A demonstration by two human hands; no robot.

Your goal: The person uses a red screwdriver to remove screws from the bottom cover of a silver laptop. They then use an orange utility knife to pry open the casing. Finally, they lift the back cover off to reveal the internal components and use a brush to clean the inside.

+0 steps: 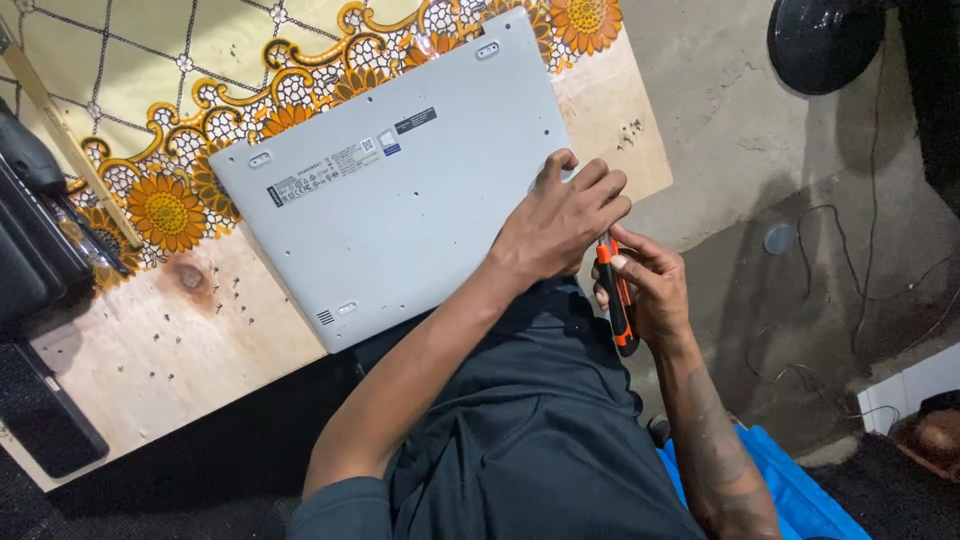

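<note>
Left hand [562, 218]: flat, fingers spread – pressing laptop [400, 190] corner, gripping nothing
Right hand [645, 285]: fingers clamped round screwdriver [617, 295] – beside laptop edge

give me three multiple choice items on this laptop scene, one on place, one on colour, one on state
1. Where does the left hand rest?
A. on the near right corner of the laptop
B. on the black fan
C. on the blue cloth

2. What colours is the screwdriver in the right hand?
A. green and white
B. orange and black
C. all silver

3. How does the laptop lie?
A. open, screen up
C. standing on edge
B. closed, underside up

Answers:
1. A, the fingers press on the grey shell at that corner, by the table edge.
2. B, the handle shows orange with black parts.
3. B, the rubber feet, vent slots and label stickers face the camera.
</note>
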